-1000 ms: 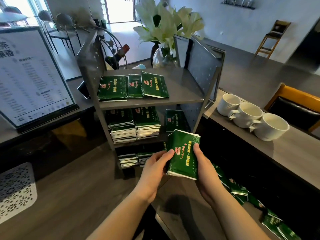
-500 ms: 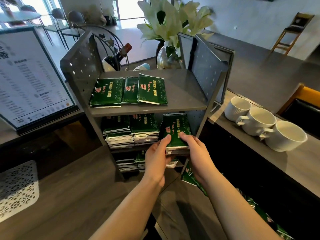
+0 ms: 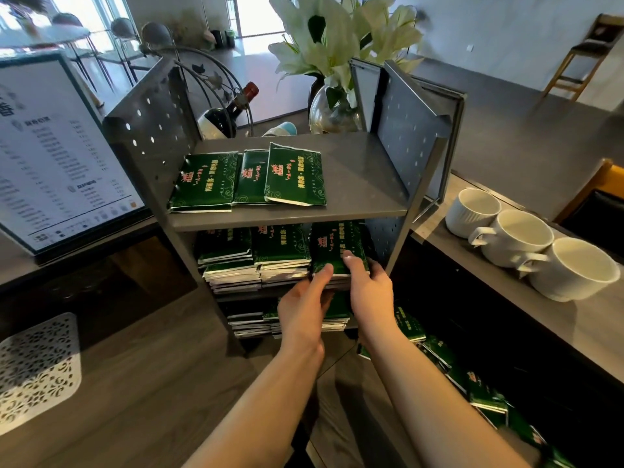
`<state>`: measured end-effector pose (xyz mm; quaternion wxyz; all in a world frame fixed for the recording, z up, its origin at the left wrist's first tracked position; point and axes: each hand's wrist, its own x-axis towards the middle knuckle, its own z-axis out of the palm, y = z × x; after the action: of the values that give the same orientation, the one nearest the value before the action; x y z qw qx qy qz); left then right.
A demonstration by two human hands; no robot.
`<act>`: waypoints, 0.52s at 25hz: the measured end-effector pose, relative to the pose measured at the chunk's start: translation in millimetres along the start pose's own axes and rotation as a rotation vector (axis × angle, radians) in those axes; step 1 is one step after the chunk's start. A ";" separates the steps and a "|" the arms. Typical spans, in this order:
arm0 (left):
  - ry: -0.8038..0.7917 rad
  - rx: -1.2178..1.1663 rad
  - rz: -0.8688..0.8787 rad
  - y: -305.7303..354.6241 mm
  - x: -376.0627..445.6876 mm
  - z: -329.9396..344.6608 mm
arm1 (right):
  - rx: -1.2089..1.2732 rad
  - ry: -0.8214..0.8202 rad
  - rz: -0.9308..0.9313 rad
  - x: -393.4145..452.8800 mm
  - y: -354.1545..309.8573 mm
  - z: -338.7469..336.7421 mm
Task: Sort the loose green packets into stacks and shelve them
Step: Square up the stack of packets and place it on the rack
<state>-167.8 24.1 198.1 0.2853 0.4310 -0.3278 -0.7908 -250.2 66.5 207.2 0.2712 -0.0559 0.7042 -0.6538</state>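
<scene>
While the stack of green packets [image 3: 337, 248] sits at the right end of the rack's middle shelf [image 3: 290, 217], I grip it with both hands: left hand [image 3: 304, 309] pinching its front-left edge, right hand [image 3: 369, 285] curled round its right side.

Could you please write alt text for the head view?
Both hands, left hand and right hand, hold a stack of green packets on the middle shelf of a grey rack. Three packets lie on top; white cups stand right.
</scene>
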 end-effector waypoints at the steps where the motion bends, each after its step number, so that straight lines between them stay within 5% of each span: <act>1: 0.027 0.016 0.007 0.4 1.3 -0.1 | -0.026 0.014 -0.019 0.4 0.4 2.4; 13: 0.192 -0.147 0.032 -0.5 13.4 3.0 | -0.223 0.087 -0.105 19.9 -6.6 16.6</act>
<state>-176.7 15.4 192.3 0.3586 0.4776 -0.2470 -0.7631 -261.4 42.2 207.4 0.1978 -0.0941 0.7796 -0.5867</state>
